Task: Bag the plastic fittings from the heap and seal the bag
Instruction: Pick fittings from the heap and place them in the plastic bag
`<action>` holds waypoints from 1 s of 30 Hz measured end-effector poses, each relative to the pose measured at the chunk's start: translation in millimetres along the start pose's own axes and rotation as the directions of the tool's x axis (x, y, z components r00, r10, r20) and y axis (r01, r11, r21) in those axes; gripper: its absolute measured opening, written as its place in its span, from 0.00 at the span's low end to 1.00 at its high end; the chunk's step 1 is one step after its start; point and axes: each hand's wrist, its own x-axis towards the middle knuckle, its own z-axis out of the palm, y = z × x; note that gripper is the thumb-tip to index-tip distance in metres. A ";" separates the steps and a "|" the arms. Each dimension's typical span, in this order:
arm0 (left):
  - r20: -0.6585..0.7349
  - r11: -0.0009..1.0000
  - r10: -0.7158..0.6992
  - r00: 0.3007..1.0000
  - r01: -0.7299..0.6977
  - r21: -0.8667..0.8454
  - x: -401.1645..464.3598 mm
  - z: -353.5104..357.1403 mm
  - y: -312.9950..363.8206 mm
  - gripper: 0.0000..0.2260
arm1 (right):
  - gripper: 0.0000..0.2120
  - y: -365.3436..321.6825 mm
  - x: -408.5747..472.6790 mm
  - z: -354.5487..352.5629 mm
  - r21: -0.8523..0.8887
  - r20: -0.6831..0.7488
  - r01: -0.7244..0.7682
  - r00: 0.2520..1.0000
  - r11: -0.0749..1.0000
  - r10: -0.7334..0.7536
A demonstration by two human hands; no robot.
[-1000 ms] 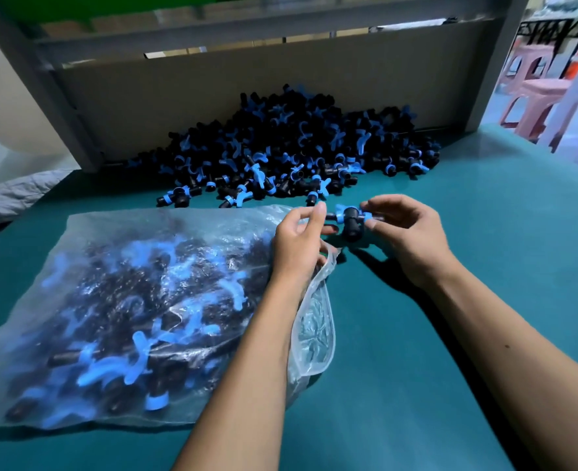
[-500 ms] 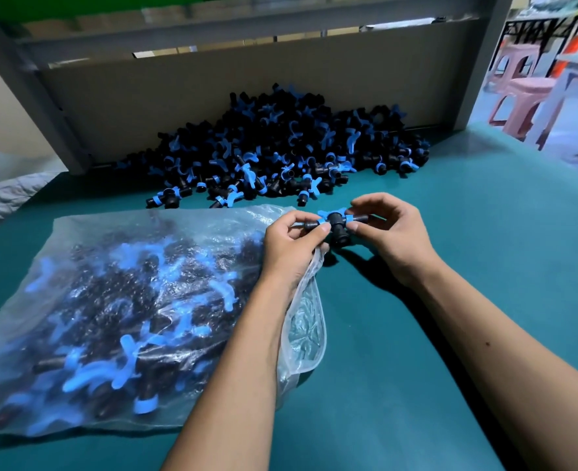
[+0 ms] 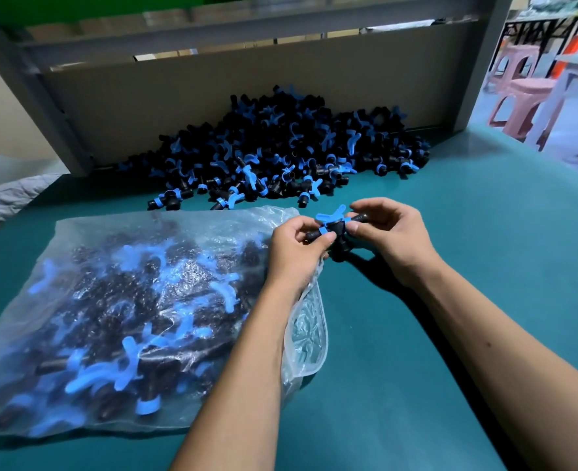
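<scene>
Both hands meet above a teal table (image 3: 450, 300), pinching one plastic fitting (image 3: 333, 229) between them. Left hand (image 3: 298, 249) grips the fitting's left stub with thumb and curled fingers; right hand (image 3: 389, 239) pinches the opposite stub the same way. The fitting is black with blue collars, and its long axis runs roughly left to right — tilted slightly, the right end a little farther from the viewer. A blue butterfly-shaped handle sits on top, and a short black branch points down toward the table.

Just below and left of the hands lies a clear plastic bag (image 3: 128, 300), flat on the table and packed with the same black-and-blue fittings. Its open mouth faces right, under the left wrist.

Farther back — near a brown board (image 3: 213, 96) standing behind the table — rests the heap (image 3: 291, 151) of loose fittings, piled in every direction. Pink plastic stools (image 3: 522, 96) stand off to the far right.
</scene>
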 end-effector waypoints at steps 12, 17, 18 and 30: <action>-0.140 0.991 -0.029 0.990 0.009 -0.136 1.5 -1.8 0.0 0.05 | 0.08 1.1 3.2 0.6 0.007 -0.280 0.052 0.959 0.999 -0.048; -0.240 0.987 -0.070 0.968 0.031 -0.159 2.7 -5.0 -1.4 0.08 | 0.09 -0.6 -5.2 12.4 -0.532 -0.107 0.201 0.948 0.823 -0.301; -0.243 0.987 -0.069 0.968 0.031 -0.155 2.6 -4.7 -1.9 0.09 | 0.11 -1.4 -6.9 15.1 -0.595 -0.037 0.245 0.943 0.766 -0.330; -0.079 0.978 -0.011 0.997 -0.005 -0.210 1.0 -3.8 -2.2 0.12 | 0.09 3.0 -5.1 14.5 -0.639 0.004 0.295 0.925 0.711 -0.380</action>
